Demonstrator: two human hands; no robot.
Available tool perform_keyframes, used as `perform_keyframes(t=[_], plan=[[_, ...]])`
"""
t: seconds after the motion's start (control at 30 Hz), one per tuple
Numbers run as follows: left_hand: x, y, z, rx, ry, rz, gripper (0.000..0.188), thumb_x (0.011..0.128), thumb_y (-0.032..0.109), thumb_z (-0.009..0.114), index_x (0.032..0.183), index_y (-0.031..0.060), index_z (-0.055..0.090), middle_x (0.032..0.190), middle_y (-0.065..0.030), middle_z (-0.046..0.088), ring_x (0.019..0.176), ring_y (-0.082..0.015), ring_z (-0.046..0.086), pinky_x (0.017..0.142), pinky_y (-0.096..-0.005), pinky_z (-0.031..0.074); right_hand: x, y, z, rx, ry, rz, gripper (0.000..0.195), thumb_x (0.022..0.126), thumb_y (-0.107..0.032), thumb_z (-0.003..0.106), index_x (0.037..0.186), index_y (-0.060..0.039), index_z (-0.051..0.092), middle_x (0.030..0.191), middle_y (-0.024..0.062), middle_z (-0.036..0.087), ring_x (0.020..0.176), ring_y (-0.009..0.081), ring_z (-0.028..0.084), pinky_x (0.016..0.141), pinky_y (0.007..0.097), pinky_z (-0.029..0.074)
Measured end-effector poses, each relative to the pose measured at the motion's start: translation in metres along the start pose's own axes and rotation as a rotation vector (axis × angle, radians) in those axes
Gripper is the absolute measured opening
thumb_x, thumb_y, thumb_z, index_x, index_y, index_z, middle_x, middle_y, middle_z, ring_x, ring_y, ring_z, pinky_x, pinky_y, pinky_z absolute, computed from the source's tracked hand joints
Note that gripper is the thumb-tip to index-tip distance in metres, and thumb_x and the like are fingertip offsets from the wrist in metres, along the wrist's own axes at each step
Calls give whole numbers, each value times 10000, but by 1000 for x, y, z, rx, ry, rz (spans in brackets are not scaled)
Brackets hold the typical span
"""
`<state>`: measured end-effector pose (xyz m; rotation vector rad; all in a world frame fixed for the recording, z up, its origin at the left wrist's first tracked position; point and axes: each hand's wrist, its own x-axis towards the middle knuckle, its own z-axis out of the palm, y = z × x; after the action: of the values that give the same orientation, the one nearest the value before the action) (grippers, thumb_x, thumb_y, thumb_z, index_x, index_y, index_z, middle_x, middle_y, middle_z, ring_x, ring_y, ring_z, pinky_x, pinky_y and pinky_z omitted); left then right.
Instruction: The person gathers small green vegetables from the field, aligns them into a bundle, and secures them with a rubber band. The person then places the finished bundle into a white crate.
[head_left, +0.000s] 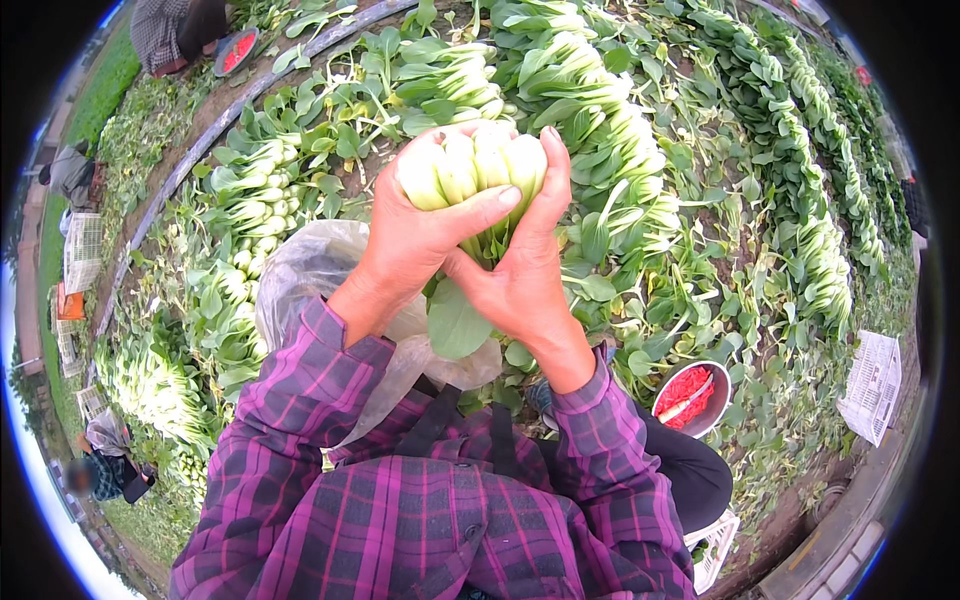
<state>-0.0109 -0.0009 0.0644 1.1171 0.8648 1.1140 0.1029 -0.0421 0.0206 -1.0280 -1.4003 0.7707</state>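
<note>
Both my hands are closed around one bunch of bok choy (472, 169), its pale stem bases towards the top of the view and its leaves hanging down below my palms. My left hand (409, 225) wraps the bunch from the left, thumb across the stems. From the right, my right hand (525, 262) cups it, fingers up along its side. Beneath my hands a clear plastic bag (311, 262) lies over my lap. Laid-out rows of bok choy are on the left (262, 195) and on the right (600, 112).
A metal bowl (726, 397) of red bands with a knife (686, 401) on them stands at my right. White plastic crates stand at far right (870, 386), lower right (709, 551) and far left (82, 251). Several people work at the left. A grey hose (187, 161) curves along the upper left.
</note>
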Motion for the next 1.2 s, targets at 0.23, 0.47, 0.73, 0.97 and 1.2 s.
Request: perform_keyframes(t=[0.23, 0.47, 0.73, 0.97, 1.2], plan=[[-7, 13, -8, -20, -269, 87, 1008, 636, 93, 903, 1478, 17, 354, 1297, -91, 580, 1195, -165, 551, 1038, -328, 441, 4, -10, -12, 380, 5, 208, 1158, 752, -114, 832, 1547, -101, -9, 1429, 175, 386, 1296, 297, 463, 1090, 420, 374], [3, -2, -32, -234, -348, -161, 1004, 621, 210, 856, 1471, 17, 357, 1306, -79, 554, 1207, -190, 540, 1061, -327, 406, 1, -4, -7, 236, -172, 140, 1099, 828, -182, 791, 1545, -101, -38, 1443, 172, 379, 1308, 278, 450, 1097, 408, 361], [10, -19, -38, -187, -178, -183, 749, 692, 142, 775, 1364, 12, 468, 1233, -71, 585, 1128, -189, 584, 1008, -340, 458, 13, -2, -20, -72, -392, 344, 1031, 880, -333, 682, 1561, -85, -51, 1260, 269, 585, 1136, 402, 622, 1004, 436, 461], [11, -20, -46, -339, -155, -281, 1022, 639, 322, 842, 1456, 5, 317, 1261, -217, 579, 1039, -295, 657, 943, -398, 521, 21, 177, -61, 111, 151, 753, 417, 949, -284, 629, 1303, -65, 600, 1008, 102, 700, 880, 161, 666, 759, 276, 517], [15, -31, -53, -361, -91, -349, 1157, 565, 342, 897, 1480, 30, 263, 1282, -250, 551, 1055, -328, 643, 899, -431, 545, 19, 322, 0, -466, 28, 866, 547, 839, -322, 737, 1297, -65, 584, 908, 98, 725, 923, 269, 682, 866, 400, 506]])
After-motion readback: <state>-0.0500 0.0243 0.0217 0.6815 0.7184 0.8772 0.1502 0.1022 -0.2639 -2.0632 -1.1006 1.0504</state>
